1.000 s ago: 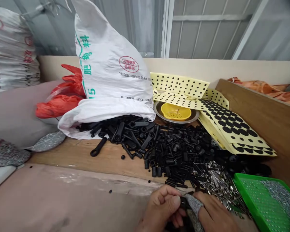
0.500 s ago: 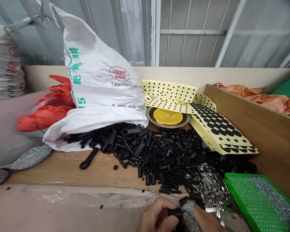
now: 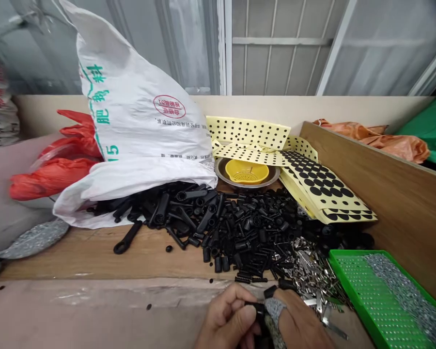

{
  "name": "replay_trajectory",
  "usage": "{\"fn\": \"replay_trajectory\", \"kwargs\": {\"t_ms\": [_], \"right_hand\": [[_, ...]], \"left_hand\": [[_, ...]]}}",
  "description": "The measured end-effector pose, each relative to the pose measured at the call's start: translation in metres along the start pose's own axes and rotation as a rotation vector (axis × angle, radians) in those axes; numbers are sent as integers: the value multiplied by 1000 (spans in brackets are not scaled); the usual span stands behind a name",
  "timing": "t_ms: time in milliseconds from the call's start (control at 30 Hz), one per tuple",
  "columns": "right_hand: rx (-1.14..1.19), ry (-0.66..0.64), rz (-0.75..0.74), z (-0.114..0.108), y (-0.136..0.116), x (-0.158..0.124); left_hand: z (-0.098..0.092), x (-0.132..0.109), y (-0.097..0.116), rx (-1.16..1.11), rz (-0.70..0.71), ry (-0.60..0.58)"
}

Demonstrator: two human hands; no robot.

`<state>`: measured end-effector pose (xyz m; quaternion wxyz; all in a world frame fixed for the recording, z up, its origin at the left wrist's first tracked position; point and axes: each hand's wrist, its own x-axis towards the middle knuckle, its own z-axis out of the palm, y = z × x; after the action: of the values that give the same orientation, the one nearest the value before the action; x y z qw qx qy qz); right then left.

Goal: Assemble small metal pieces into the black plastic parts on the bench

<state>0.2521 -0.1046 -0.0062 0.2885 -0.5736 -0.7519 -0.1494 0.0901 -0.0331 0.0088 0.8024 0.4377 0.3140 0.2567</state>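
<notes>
At the bottom edge, my left hand (image 3: 227, 317) is closed around a black plastic part (image 3: 261, 320), thumb laid along it. My right hand (image 3: 300, 317) meets it from the right with curled fingers, one of them wrapped in grey material (image 3: 275, 308). Both hands hide most of the part, and its lower end is out of view. Beyond them spreads a heap of small black plastic pieces (image 3: 245, 228), with black ring-ended handles (image 3: 162, 208) on its left side. Small silver metal strips (image 3: 308, 266) lie beside my right hand.
A green tray (image 3: 378, 291) of small metal bits stands at right, near a wooden divider (image 3: 370, 169). Behind the heap are a metal bowl (image 3: 221, 174) with a yellow strainer (image 3: 247, 172), yellow sticker sheets (image 3: 323, 182) and a white sack (image 3: 141, 121). Red bags (image 3: 54, 177) sit left.
The view has shifted, so the scene sits further left and slightly higher. My hands show more fully, still together on the black part, and my right hand's fingers have turned a little.
</notes>
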Motion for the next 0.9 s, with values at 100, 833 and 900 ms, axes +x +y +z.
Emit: {"fn": "replay_trajectory", "kwargs": {"t_ms": [100,833,900], "right_hand": [[42,118,19,16,-1,-5],[397,-234,366,12,-12,-12],[404,-252,351,8,-12,-9]], "left_hand": [[-5,6,-6,-63,-67,-48],[4,-8,4,286,194,16],[4,-6,2,216,155,4]]}}
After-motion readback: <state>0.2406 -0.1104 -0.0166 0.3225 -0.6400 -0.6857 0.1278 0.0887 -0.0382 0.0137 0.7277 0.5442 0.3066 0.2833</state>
